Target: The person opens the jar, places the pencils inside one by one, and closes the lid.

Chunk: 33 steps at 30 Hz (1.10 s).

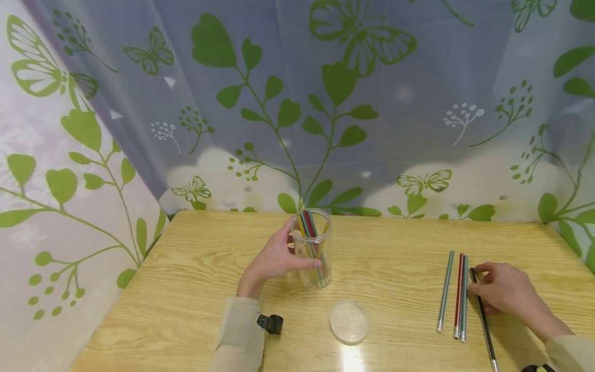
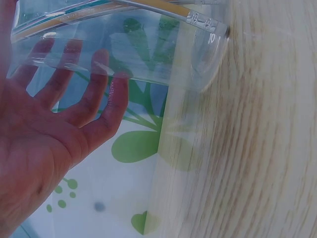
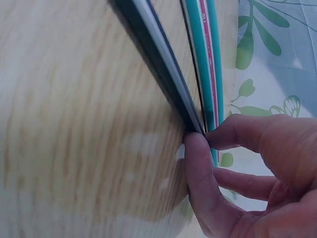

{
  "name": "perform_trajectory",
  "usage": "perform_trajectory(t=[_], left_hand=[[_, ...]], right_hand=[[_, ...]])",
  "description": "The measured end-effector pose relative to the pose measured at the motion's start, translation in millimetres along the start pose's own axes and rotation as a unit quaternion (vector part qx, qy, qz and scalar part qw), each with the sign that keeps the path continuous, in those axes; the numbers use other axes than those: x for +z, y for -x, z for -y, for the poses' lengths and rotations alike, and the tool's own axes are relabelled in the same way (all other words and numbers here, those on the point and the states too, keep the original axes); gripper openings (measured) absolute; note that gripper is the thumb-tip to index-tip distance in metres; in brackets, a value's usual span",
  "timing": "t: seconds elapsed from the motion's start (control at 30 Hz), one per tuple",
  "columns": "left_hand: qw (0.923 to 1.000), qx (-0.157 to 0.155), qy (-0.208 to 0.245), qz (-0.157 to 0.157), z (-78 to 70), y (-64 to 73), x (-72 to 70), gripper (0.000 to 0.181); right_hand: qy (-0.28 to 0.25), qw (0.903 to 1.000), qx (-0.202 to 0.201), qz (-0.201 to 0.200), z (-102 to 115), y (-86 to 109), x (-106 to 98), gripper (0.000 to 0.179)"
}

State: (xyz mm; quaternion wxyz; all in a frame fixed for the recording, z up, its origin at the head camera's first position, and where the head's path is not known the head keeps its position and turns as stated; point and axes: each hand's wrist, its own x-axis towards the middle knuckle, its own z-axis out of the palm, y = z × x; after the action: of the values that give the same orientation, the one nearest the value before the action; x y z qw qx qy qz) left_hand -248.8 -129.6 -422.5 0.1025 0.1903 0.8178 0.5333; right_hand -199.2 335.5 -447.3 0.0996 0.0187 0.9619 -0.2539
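Observation:
My left hand (image 1: pixel 274 258) grips a clear plastic jar (image 1: pixel 327 271) standing upright, its thumb across the front. Inside lean several pencils (image 1: pixel 310 225) in yellow, teal and red, and the jar's mouth is uncovered. In the left wrist view the fingers (image 2: pixel 91 101) lie against the clear wall, with a yellow pencil (image 2: pixel 166 7) showing through it. At the right, my right hand (image 1: pixel 509 289) pinches the far end of a black pencil (image 1: pixel 485 330) between thumb and finger. The right wrist view shows this black pencil (image 3: pixel 163 59) slanting away from the fingertips.
Left of the black pencil lie a red pencil (image 1: pixel 459 294), a teal pencil (image 1: pixel 464 299) close beside it, and another teal pencil (image 1: pixel 445 292) apart. A round clear lid (image 1: pixel 348 323) lies in front of the jar. Behind the wooden table (image 1: pixel 390 258) hangs a leaf-patterned curtain (image 1: pixel 260 170).

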Motion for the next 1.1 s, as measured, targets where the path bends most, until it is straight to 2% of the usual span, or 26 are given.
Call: perform_trajectory(t=[0.3,0.63,1.1], left_hand=[[0.9999,0.013,-0.008,0.0,-2.0,-1.2,0.1,0.104],[0.9999,0.011,-0.012,-0.003,0.5,-1.2,0.0,0.103],[0.9998,0.019,-0.005,-0.003,2.0,-1.9,0.4,0.099]], right_hand=[[-0.078,0.9961,0.039,0.013,-3.7,4.9,-4.9,0.068],[-0.152,0.9868,0.042,-0.035,0.4,15.1,-19.7,0.063],[-0.198,0.9725,0.03,-0.12,22.8,32.6,-33.7,0.065]])
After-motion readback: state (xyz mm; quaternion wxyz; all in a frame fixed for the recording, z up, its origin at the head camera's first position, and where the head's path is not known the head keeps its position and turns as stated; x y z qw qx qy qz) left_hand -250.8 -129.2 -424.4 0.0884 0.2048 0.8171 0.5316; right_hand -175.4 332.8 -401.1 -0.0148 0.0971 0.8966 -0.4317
